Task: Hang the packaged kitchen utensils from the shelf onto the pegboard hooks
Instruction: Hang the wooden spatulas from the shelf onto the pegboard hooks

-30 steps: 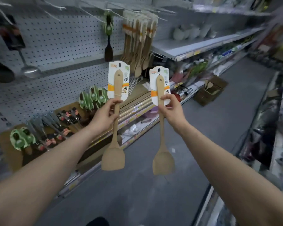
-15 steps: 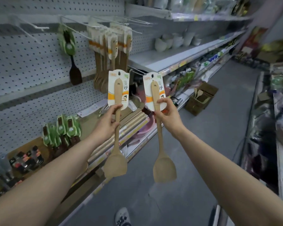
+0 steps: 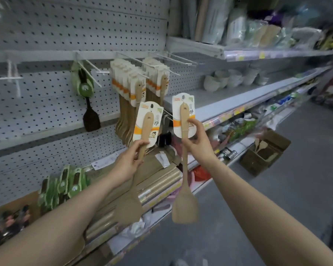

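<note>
Two held spatulas point(image 3: 184, 120) before pegboard point(image 3: 46, 104); bowls point(image 3: 229, 78) probably on shelf right.

The left spatula point(image 3: 132, 189) is blurry below the fingers point(image 3: 140, 144). The fingers hide part of its handle. The boxes point(image 3: 8, 223) on the shelf look smeared.

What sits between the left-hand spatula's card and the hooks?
In the head view, the left hand's spatula card overlaps the hung wooden spatulas; only those packs lie between it and the hooks.
</note>
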Action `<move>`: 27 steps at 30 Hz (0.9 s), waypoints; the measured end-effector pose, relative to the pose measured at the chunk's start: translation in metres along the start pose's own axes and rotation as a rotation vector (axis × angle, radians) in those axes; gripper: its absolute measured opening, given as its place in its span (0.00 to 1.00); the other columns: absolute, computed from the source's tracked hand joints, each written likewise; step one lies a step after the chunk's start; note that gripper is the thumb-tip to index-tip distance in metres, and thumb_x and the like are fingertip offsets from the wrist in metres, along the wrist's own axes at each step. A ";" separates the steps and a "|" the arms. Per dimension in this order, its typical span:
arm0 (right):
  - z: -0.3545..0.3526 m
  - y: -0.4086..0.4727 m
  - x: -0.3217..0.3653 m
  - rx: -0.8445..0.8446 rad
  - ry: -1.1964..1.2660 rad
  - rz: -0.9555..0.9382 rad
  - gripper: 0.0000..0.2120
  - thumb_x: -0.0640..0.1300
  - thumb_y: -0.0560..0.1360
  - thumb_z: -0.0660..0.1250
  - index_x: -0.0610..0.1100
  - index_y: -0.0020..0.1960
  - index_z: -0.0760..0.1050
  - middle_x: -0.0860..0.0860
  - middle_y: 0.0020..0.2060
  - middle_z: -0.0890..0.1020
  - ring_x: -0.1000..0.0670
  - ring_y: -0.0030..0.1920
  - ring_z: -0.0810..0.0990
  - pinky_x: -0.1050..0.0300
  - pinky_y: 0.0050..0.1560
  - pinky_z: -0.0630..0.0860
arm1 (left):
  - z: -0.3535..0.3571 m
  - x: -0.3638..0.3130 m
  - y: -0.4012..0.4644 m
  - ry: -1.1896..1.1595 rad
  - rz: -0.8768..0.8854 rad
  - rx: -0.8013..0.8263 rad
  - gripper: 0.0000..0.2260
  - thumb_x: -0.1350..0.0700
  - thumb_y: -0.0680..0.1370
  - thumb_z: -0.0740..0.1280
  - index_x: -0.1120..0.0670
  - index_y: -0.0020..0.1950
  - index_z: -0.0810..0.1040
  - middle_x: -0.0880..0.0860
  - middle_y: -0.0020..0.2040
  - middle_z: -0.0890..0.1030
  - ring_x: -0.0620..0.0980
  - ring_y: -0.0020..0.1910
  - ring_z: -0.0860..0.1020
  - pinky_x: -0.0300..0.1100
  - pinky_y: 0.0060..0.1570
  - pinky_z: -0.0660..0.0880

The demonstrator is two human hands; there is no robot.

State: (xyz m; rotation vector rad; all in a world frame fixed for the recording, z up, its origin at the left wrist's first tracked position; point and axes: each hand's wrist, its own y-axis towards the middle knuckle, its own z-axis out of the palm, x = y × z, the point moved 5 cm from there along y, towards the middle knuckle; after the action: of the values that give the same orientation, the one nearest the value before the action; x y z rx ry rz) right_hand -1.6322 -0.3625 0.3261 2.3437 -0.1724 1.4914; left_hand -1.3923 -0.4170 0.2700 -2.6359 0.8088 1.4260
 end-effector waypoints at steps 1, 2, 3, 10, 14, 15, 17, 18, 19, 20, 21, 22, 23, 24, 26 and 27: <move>-0.001 0.016 -0.002 0.015 0.008 -0.020 0.27 0.39 0.78 0.67 0.61 0.70 0.64 0.52 0.59 0.78 0.47 0.44 0.85 0.47 0.49 0.83 | 0.001 0.002 0.007 0.010 -0.023 -0.028 0.30 0.63 0.78 0.68 0.27 0.61 0.66 0.37 0.53 0.78 0.31 0.45 0.78 0.29 0.35 0.75; -0.002 0.031 -0.005 0.016 0.018 -0.035 0.28 0.40 0.78 0.67 0.60 0.72 0.63 0.53 0.60 0.78 0.48 0.45 0.85 0.49 0.48 0.83 | 0.002 0.004 0.014 0.016 -0.049 -0.056 0.29 0.62 0.78 0.68 0.27 0.61 0.66 0.36 0.51 0.78 0.31 0.44 0.78 0.30 0.34 0.75; -0.004 0.046 -0.008 0.007 0.028 -0.047 0.29 0.40 0.78 0.67 0.60 0.73 0.63 0.57 0.57 0.80 0.53 0.43 0.84 0.53 0.45 0.82 | 0.003 0.005 0.020 0.022 -0.071 -0.082 0.29 0.62 0.79 0.68 0.27 0.61 0.66 0.36 0.50 0.79 0.31 0.43 0.79 0.31 0.32 0.75; -0.021 0.137 -0.031 0.104 0.045 -0.102 0.29 0.44 0.80 0.67 0.60 0.75 0.60 0.68 0.50 0.79 0.60 0.37 0.82 0.56 0.41 0.82 | 0.022 0.004 0.057 0.055 -0.176 -0.260 0.31 0.66 0.78 0.67 0.28 0.62 0.67 0.35 0.54 0.76 0.32 0.46 0.78 0.35 0.36 0.79; -0.024 0.173 -0.045 0.150 0.052 -0.093 0.30 0.44 0.79 0.67 0.61 0.75 0.59 0.56 0.48 0.82 0.60 0.37 0.82 0.65 0.33 0.78 | 0.036 -0.007 0.069 0.062 -0.205 -0.338 0.30 0.64 0.78 0.67 0.27 0.61 0.66 0.33 0.55 0.76 0.30 0.48 0.78 0.36 0.40 0.80; -0.023 0.180 -0.048 0.160 0.050 -0.090 0.30 0.44 0.79 0.67 0.62 0.75 0.59 0.56 0.47 0.82 0.60 0.37 0.82 0.65 0.33 0.78 | 0.039 -0.010 0.071 0.059 -0.209 -0.348 0.30 0.64 0.78 0.67 0.28 0.61 0.66 0.33 0.55 0.75 0.30 0.48 0.78 0.36 0.40 0.80; -0.022 0.191 -0.056 0.177 0.053 -0.096 0.30 0.45 0.79 0.67 0.62 0.74 0.59 0.55 0.47 0.83 0.59 0.37 0.82 0.66 0.33 0.78 | 0.045 -0.015 0.076 0.061 -0.211 -0.363 0.29 0.64 0.78 0.67 0.28 0.61 0.66 0.32 0.54 0.75 0.28 0.48 0.77 0.33 0.39 0.78; -0.021 0.194 -0.059 0.186 0.065 -0.107 0.29 0.45 0.79 0.67 0.62 0.74 0.60 0.55 0.48 0.83 0.59 0.38 0.83 0.66 0.34 0.78 | 0.046 -0.016 0.079 0.068 -0.218 -0.372 0.29 0.64 0.78 0.67 0.29 0.62 0.66 0.31 0.53 0.75 0.27 0.48 0.77 0.32 0.39 0.78; -0.020 0.197 -0.062 0.195 0.083 -0.119 0.29 0.46 0.79 0.67 0.62 0.74 0.60 0.56 0.50 0.82 0.60 0.39 0.83 0.65 0.36 0.79 | 0.048 -0.017 0.082 0.072 -0.228 -0.383 0.29 0.65 0.78 0.66 0.30 0.62 0.67 0.31 0.53 0.75 0.28 0.48 0.77 0.32 0.40 0.77; -0.019 0.199 -0.065 0.203 0.100 -0.129 0.29 0.46 0.79 0.68 0.62 0.74 0.60 0.58 0.51 0.81 0.59 0.40 0.83 0.63 0.38 0.80 | 0.049 -0.017 0.084 0.072 -0.237 -0.395 0.29 0.65 0.78 0.66 0.31 0.63 0.67 0.32 0.53 0.75 0.29 0.48 0.77 0.33 0.41 0.78; -0.018 0.202 -0.067 0.210 0.109 -0.133 0.29 0.46 0.79 0.68 0.61 0.75 0.60 0.60 0.52 0.81 0.59 0.41 0.84 0.59 0.41 0.81 | 0.050 -0.017 0.086 0.069 -0.242 -0.407 0.28 0.65 0.78 0.66 0.32 0.64 0.67 0.33 0.52 0.76 0.30 0.48 0.78 0.35 0.44 0.78; -0.016 0.206 -0.068 0.216 0.112 -0.132 0.30 0.45 0.79 0.68 0.60 0.75 0.60 0.61 0.52 0.80 0.57 0.42 0.84 0.55 0.43 0.82 | 0.050 -0.017 0.087 0.066 -0.244 -0.419 0.28 0.66 0.79 0.66 0.33 0.64 0.68 0.33 0.52 0.76 0.31 0.48 0.78 0.35 0.45 0.78; -0.014 0.210 -0.068 0.220 0.104 -0.129 0.30 0.44 0.79 0.67 0.60 0.76 0.60 0.61 0.52 0.80 0.55 0.43 0.84 0.53 0.44 0.83 | 0.051 -0.017 0.088 0.065 -0.245 -0.429 0.28 0.66 0.79 0.66 0.33 0.64 0.68 0.32 0.52 0.76 0.31 0.49 0.78 0.35 0.45 0.77; -0.012 0.215 -0.067 0.222 0.087 -0.128 0.30 0.44 0.79 0.67 0.59 0.76 0.60 0.58 0.53 0.81 0.54 0.43 0.84 0.51 0.45 0.83 | 0.051 -0.018 0.089 0.070 -0.244 -0.439 0.28 0.66 0.79 0.66 0.33 0.64 0.68 0.31 0.52 0.75 0.31 0.50 0.78 0.33 0.45 0.76; -0.007 0.227 -0.061 0.218 0.032 -0.146 0.30 0.44 0.78 0.67 0.58 0.76 0.60 0.52 0.57 0.82 0.52 0.47 0.83 0.50 0.46 0.82 | 0.051 -0.019 0.090 0.081 -0.241 -0.454 0.29 0.66 0.79 0.66 0.32 0.64 0.67 0.33 0.53 0.76 0.33 0.50 0.78 0.33 0.45 0.76; -0.004 0.232 -0.058 0.219 0.005 -0.161 0.30 0.44 0.78 0.67 0.56 0.77 0.61 0.51 0.60 0.81 0.49 0.50 0.83 0.48 0.49 0.82 | 0.051 -0.018 0.090 0.079 -0.242 -0.460 0.29 0.66 0.79 0.66 0.31 0.63 0.67 0.35 0.54 0.77 0.34 0.50 0.79 0.34 0.46 0.77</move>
State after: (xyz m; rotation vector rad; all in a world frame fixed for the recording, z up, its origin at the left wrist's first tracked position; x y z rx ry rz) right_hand -1.7281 -0.5817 0.3299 2.4535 0.1867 1.5027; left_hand -1.4812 -0.4732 0.2734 -2.9964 0.1581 1.6045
